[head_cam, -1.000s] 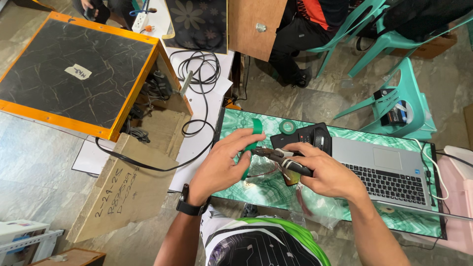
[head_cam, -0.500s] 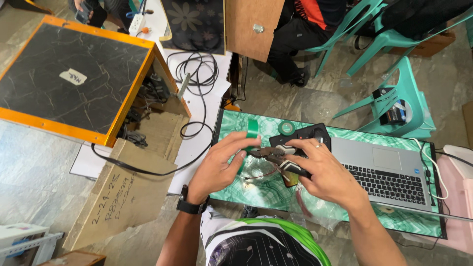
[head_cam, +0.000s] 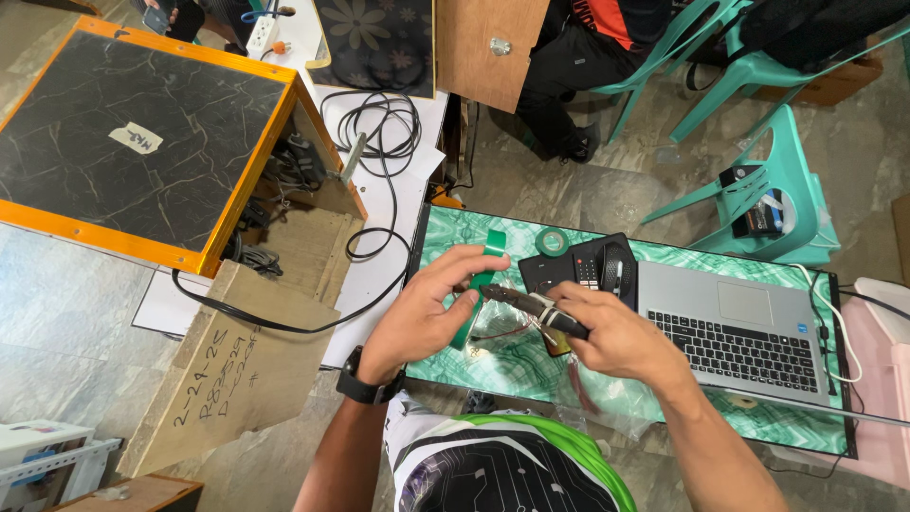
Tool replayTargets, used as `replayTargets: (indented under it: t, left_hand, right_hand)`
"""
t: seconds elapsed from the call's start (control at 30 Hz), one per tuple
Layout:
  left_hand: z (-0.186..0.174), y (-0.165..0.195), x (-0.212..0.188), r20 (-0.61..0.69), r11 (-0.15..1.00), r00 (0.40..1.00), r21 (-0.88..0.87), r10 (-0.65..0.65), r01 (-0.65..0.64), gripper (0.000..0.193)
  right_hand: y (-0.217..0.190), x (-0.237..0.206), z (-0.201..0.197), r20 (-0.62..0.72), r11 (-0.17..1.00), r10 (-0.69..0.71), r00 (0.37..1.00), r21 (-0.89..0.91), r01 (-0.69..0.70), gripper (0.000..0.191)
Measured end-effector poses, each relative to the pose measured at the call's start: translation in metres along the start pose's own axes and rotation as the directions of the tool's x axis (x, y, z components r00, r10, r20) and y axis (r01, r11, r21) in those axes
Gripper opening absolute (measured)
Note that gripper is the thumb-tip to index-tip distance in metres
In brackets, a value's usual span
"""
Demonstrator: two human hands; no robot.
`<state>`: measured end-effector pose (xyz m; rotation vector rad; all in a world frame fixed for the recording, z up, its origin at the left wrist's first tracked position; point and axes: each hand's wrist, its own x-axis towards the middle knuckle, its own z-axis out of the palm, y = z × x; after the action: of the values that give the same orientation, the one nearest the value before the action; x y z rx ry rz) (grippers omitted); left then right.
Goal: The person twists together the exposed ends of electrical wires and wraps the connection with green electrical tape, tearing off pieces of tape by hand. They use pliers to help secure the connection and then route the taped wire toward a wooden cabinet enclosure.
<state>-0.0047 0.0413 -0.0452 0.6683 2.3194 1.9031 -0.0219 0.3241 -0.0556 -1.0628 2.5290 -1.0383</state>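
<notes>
Honestly, the weak point was how much I had bunched between my two hands above the green marbled surface (head_cam: 493,365). My left hand (head_cam: 427,308) was pinched on a strip of green tape (head_cam: 482,284), thumb and fingertips clamped near its upper end, with the rest of the strip hanging down past my palm. My right hand (head_cam: 616,337) was closed around a dark, thin tool or cable end (head_cam: 531,305) that stuck out toward my left, with pale wires (head_cam: 542,318) looped against my fingers; what exactly that dark piece was I could not tell. The tape touched or nearly touched its tip, right between my hands.

The loose tail of tape could have folded onto itself or onto my fingers, because nothing held its lower end taut. If I had pulled unevenly, the strip might have gone on crooked or wrinkled and left part of the wires bare. The wires looked slack, so a tug from my right hand could have dragged them out of place.

Just beyond my hands lay a roll of green tape (head_cam: 552,242) and a black desk phone (head_cam: 588,270), and to my right an open laptop (head_cam: 739,327). An elbow swing could have knocked any of these, since they sat close.
</notes>
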Motion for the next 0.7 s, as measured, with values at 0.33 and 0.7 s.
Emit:
replayTargets:
  t: [0.33, 0.7]
  left_hand:
    - [-0.002, 0.006, -0.001, 0.000, 0.992, 0.995, 0.077, 0.097, -0.097, 0.049]
    - [-0.004, 0.026, -0.001, 0.060, 0.980, 0.998, 0.200, -0.015, 0.003, 0.051]
  right_hand:
    - [-0.003, 0.000, -0.001, -0.019, 0.998, -0.049, 0.999, -0.050, 0.048, 0.039]
    - [-0.008, 0.005, 0.006, 0.045, 0.996, 0.091, 0.995, 0.023, -0.092, 0.025]
